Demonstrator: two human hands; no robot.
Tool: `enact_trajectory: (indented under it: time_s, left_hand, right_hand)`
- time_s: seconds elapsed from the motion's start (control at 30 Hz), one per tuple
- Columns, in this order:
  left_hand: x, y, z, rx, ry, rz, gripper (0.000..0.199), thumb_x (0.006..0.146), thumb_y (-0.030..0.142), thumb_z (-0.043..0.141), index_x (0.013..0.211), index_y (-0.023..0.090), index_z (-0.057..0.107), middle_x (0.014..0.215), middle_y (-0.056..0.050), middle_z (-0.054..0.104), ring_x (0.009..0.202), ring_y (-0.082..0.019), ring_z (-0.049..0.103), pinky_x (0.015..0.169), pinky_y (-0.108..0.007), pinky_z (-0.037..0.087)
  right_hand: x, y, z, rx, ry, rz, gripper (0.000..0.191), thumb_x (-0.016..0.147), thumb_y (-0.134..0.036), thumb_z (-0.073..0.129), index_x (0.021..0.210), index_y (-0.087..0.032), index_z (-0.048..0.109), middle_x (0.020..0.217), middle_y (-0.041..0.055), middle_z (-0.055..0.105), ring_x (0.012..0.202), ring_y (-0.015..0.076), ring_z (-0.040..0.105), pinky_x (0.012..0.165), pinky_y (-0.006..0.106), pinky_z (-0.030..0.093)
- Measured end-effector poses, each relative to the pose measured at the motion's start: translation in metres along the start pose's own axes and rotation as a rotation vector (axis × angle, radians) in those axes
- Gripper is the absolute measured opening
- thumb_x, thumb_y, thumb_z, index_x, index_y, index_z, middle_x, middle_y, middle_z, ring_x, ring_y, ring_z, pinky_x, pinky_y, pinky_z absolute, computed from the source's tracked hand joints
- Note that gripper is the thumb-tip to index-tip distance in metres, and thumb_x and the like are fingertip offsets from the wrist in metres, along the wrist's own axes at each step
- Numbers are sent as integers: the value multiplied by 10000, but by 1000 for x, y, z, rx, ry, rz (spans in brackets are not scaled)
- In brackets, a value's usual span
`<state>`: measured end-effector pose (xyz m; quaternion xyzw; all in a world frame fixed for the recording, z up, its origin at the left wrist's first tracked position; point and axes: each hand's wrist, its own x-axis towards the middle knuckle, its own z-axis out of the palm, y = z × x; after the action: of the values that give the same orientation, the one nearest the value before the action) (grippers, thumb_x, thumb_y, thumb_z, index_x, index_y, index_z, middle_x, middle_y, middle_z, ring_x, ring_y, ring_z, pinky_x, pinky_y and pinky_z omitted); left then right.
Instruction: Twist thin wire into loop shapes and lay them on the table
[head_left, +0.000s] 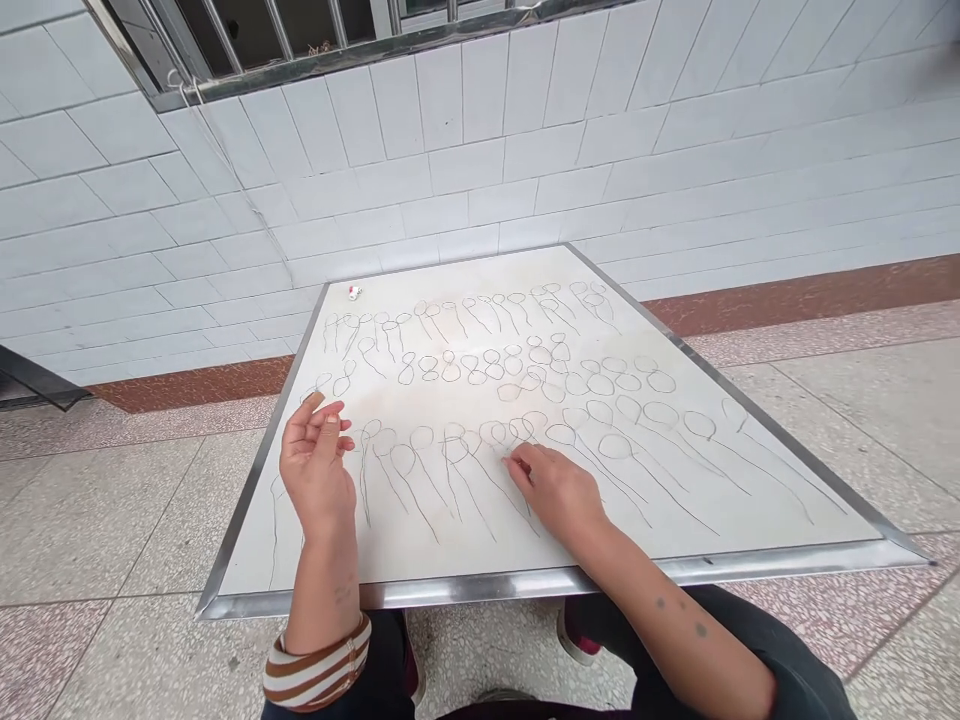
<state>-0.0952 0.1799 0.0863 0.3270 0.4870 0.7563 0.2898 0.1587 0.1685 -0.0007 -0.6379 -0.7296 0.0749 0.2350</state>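
Many thin dark wire pieces, each with a round loop and some with long tails, lie in rows on a white board (pixel 450 555) with a metal edge. My left hand (pixel 319 460) is raised over the board's left side, palm turned up and fingers curled toward the thumb; anything between its fingertips is too small to make out. Near the board's middle front, my right hand (pixel 559 490) is at a looped wire (pixel 496 433), its thumb and fingers pinched together. What the right fingertips hold is hidden.
A small white and red object (pixel 354 293) lies at the board's far left corner. Behind stands a white tiled wall (pixel 450 190) with a barred window (pixel 315 30) and a hanging cord (pixel 240 180). My legs and shoes are below the near edge.
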Motion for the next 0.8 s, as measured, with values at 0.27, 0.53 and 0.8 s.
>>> enact_trajectory:
  time_s: [0.27,0.53,0.8]
  left_hand:
    - [34,38,-65,-123,267,190,381,672,133,730,1038,223,677,899,-5,602,699,-70,533,556,-185,365]
    - [57,10,-103,-156,386,38,416,624,154,728,1026,204,633,881,1,574,680,-68,521,599,-205,363]
    - [65,8,-138,-204,501,41,413,644,165,669,1047,236,610,974,-13,578,733,-70,534,656,-208,381]
  right_hand:
    - [0,-9,5,89,16,-59,265,944,-359,418,819,-236,616,707,-7,653,642,163,604,489,242,369]
    - [1,-28,5,202,-82,-96,264,925,-398,432,825,-249,625,736,-9,665,653,167,613,577,278,449]
    - [5,-80,6,393,-299,-177,179,901,-357,490,867,-276,645,775,8,661,658,171,590,574,290,478]
